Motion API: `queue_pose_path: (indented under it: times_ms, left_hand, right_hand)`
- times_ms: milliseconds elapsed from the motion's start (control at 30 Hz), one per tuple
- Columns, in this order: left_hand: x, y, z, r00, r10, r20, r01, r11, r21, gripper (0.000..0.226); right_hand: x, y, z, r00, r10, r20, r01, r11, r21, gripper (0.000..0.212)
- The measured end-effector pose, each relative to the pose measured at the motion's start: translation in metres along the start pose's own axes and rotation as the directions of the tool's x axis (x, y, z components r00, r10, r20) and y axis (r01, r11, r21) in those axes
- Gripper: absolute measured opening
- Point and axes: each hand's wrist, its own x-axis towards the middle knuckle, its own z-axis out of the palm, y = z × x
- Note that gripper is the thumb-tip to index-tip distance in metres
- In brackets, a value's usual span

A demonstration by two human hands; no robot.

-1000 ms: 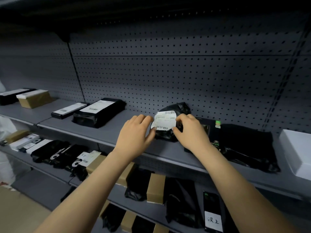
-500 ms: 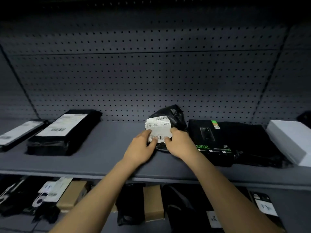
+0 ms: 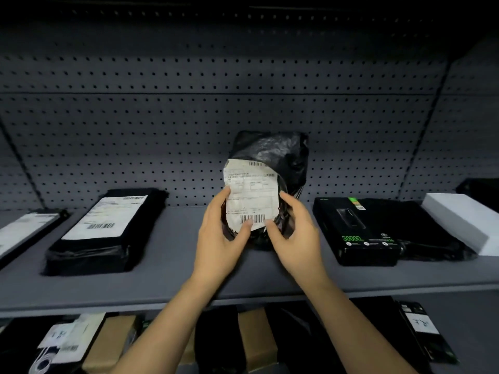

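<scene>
Standing upright at the frame's centre, the crumpled black parcel (image 3: 272, 157) shows glossy plastic and a creased white label (image 3: 252, 195) with barcodes. The left hand (image 3: 218, 238) and right hand (image 3: 294, 236) each grip its lower sides above the grey shelf (image 3: 162, 265).

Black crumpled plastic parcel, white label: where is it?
Head view, centre: left hand and right hand hold the parcel upright at the grey shelf, between a long black labelled package (left) and black power-bank box (right).
</scene>
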Motion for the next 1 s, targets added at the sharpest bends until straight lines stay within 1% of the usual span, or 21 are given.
queue_pose_path:
  times_ms: [100, 167, 267, 333, 400, 500, 600, 667, 800, 867, 933, 1000]
  left_hand:
    - [0.001, 0.005, -0.011, 0.998, 0.057, -0.019, -0.057, 0.998, -0.012, 0.069]
    - [0.002, 0.007, -0.016, 0.997, 0.069, -0.019, -0.069, 0.998, -0.003, 0.068]
    - [0.003, 0.007, -0.020, 0.999, 0.043, -0.003, -0.043, 0.999, 0.030, 0.067]
    - [0.004, 0.006, -0.021, 1.000, 0.013, 0.015, -0.014, 0.998, 0.067, 0.066]
    - [0.004, 0.004, -0.022, 0.999, -0.015, 0.044, 0.010, 0.994, 0.109, 0.065]
    - [0.004, -0.002, -0.021, 0.991, -0.085, 0.102, 0.064, 0.979, 0.192, 0.063]
    - [0.007, -0.009, -0.020, 0.968, -0.192, 0.164, 0.141, 0.950, 0.279, 0.061]
    - [0.008, -0.014, -0.019, 0.952, -0.235, 0.197, 0.158, 0.926, 0.343, 0.058]
    - [0.006, -0.024, -0.019, 0.935, -0.237, 0.263, 0.094, 0.882, 0.462, 0.048]
    - [0.004, -0.028, -0.020, 0.944, -0.200, 0.262, 0.032, 0.846, 0.532, 0.044]
    - [0.004, -0.030, -0.020, 0.963, -0.094, 0.254, -0.078, 0.802, 0.593, 0.037]
    - [0.006, -0.028, -0.019, 0.966, 0.036, 0.257, -0.196, 0.750, 0.632, 0.029]
  right_hand:
    - [0.000, -0.012, 0.006, 0.998, -0.051, -0.029, 0.052, 0.998, 0.027, 0.055]
    - [0.002, -0.018, 0.008, 0.996, -0.081, -0.039, 0.082, 0.997, 0.014, 0.054]
    - [0.007, -0.022, 0.009, 0.994, -0.108, -0.030, 0.106, 0.993, -0.052, 0.051]
    - [0.009, -0.022, 0.011, 0.995, -0.100, -0.007, 0.099, 0.991, -0.089, 0.047]
    - [0.010, -0.019, 0.012, 0.998, -0.067, 0.016, 0.068, 0.989, -0.135, 0.044]
    - [0.012, -0.010, 0.015, 0.997, 0.033, 0.072, -0.017, 0.975, -0.221, 0.040]
    - [0.012, 0.000, 0.021, 0.983, 0.133, 0.128, -0.090, 0.951, -0.297, 0.039]
    - [0.011, 0.007, 0.025, 0.974, 0.166, 0.156, -0.104, 0.933, -0.344, 0.038]
    - [0.007, 0.016, 0.027, 0.958, 0.209, 0.199, -0.117, 0.912, -0.394, 0.036]
    - [0.005, 0.017, 0.025, 0.962, 0.191, 0.197, -0.100, 0.911, -0.399, 0.034]
    - [0.005, 0.017, 0.020, 0.971, 0.150, 0.188, -0.060, 0.907, -0.417, 0.031]
    - [0.004, 0.015, 0.011, 0.978, 0.102, 0.184, -0.008, 0.893, -0.449, 0.030]
